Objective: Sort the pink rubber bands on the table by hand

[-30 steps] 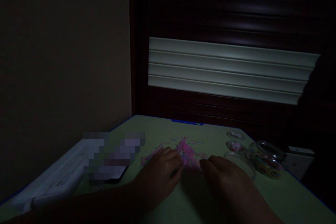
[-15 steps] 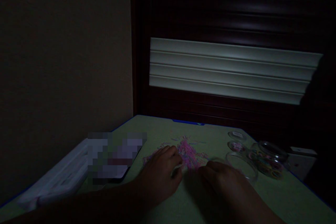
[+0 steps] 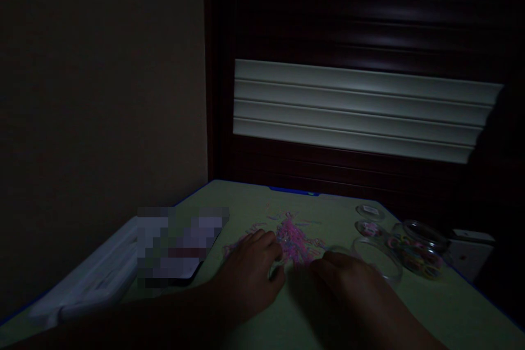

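A loose pile of small pink and purplish bands (image 3: 293, 238) lies on the pale green table. My left hand (image 3: 254, 273) rests at the pile's left side, fingers bent and thumb curled toward the forefinger; anything at the tips is too dark to name. Just right of the pile, low over the table, is my right hand (image 3: 348, 279). Its fingers are pressed together in a pinch, and their tips are hidden from me. Close beyond it lies a clear round open container (image 3: 396, 273), partly covered by the hand.
To the right stands a clear jar (image 3: 418, 251) of coloured hair ties, near two round lids (image 3: 371, 211) (image 3: 369, 228). A white box (image 3: 471, 251) is behind it. On the left are a white tray (image 3: 90, 273) and a blurred-out flat device (image 3: 192, 246). A wall and dark slatted panel border the table.
A pale glint between my left thumb and forefinger has faded, and that hand's fingers have shifted slightly. A few loose bands behind the pile lie differently. My right hand is almost unmoved.
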Action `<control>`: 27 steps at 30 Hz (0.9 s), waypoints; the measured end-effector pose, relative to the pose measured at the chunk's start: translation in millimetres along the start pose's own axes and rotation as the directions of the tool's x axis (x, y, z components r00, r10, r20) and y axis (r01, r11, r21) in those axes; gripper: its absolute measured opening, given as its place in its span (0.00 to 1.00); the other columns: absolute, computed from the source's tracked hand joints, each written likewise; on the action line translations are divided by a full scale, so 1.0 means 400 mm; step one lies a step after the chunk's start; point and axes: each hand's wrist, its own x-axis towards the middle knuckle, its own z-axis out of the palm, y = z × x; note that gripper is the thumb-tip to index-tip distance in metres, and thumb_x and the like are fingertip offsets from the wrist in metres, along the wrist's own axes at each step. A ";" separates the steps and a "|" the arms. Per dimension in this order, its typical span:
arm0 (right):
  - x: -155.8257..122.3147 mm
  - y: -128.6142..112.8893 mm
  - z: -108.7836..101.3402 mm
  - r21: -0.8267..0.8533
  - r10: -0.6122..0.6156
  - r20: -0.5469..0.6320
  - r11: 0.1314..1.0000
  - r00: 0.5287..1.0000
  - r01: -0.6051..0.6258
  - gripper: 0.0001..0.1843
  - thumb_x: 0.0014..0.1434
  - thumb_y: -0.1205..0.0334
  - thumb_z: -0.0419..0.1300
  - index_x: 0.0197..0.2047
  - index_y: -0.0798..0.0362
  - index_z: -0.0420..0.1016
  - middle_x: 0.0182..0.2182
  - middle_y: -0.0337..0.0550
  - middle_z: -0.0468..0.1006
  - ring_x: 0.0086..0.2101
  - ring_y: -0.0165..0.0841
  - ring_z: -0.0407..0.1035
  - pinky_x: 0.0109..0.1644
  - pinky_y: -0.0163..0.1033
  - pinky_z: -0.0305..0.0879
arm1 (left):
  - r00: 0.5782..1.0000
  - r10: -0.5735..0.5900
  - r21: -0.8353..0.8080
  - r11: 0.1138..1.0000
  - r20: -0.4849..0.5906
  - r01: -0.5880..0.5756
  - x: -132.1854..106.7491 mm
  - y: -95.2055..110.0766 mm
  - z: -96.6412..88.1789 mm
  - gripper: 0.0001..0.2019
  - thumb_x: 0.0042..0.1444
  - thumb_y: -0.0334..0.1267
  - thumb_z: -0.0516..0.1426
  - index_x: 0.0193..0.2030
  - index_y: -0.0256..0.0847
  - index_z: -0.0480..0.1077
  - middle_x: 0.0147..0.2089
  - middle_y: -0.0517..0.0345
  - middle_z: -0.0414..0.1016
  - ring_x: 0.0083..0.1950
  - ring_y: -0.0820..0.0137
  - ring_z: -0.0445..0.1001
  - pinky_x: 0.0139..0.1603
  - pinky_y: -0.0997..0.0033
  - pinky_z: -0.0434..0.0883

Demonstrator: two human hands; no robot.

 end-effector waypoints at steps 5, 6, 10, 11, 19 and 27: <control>-0.002 0.002 0.005 0.015 -0.032 -0.016 0.999 0.999 0.032 0.13 0.46 0.79 0.52 0.28 0.53 0.72 0.25 0.39 0.73 0.24 0.28 0.67 0.25 0.30 0.53 | 1.000 0.012 0.002 1.000 -0.016 -0.012 0.004 0.000 0.002 0.02 0.52 0.33 0.55 0.33 0.40 0.66 0.36 0.56 0.65 0.42 0.63 0.62 0.42 0.63 0.61; -0.002 0.000 0.005 0.018 -0.032 -0.016 0.999 0.999 0.032 0.13 0.46 0.79 0.52 0.28 0.53 0.72 0.25 0.39 0.73 0.24 0.28 0.67 0.25 0.30 0.52 | 1.000 0.013 0.003 1.000 -0.013 -0.013 0.006 -0.001 0.002 0.02 0.52 0.34 0.55 0.34 0.40 0.66 0.36 0.56 0.65 0.42 0.63 0.62 0.42 0.63 0.62; -0.001 -0.005 0.005 -0.018 -0.035 -0.029 0.999 0.999 0.035 0.12 0.47 0.78 0.53 0.27 0.53 0.72 0.23 0.38 0.72 0.23 0.27 0.67 0.24 0.31 0.51 | 1.000 0.021 0.012 1.000 -0.005 -0.021 0.012 0.000 0.005 0.01 0.53 0.33 0.55 0.33 0.40 0.67 0.36 0.57 0.65 0.41 0.64 0.63 0.44 0.63 0.61; -0.001 -0.005 0.006 -0.030 -0.035 -0.030 0.999 0.999 0.034 0.11 0.48 0.78 0.53 0.26 0.53 0.72 0.23 0.38 0.72 0.23 0.27 0.66 0.24 0.31 0.51 | 1.000 0.024 0.015 1.000 -0.004 -0.024 0.012 0.000 0.005 0.01 0.53 0.33 0.55 0.33 0.40 0.68 0.36 0.57 0.66 0.41 0.64 0.63 0.44 0.63 0.61; -0.005 -0.001 0.011 -0.002 -0.012 -0.027 1.000 1.000 0.012 0.12 0.50 0.78 0.52 0.27 0.53 0.72 0.25 0.39 0.73 0.25 0.28 0.67 0.26 0.31 0.53 | 0.999 0.045 0.036 0.998 -0.001 -0.045 0.013 -0.002 0.004 0.06 0.56 0.30 0.52 0.30 0.39 0.69 0.34 0.57 0.66 0.40 0.65 0.63 0.42 0.65 0.61; 0.003 -0.008 0.001 0.033 0.012 0.020 0.999 1.000 -0.013 0.14 0.51 0.78 0.51 0.30 0.53 0.73 0.27 0.41 0.74 0.27 0.28 0.68 0.29 0.30 0.56 | 0.998 0.061 0.019 0.998 -0.019 -0.061 0.009 0.002 -0.006 0.06 0.58 0.29 0.50 0.35 0.40 0.68 0.37 0.57 0.66 0.41 0.65 0.62 0.43 0.65 0.61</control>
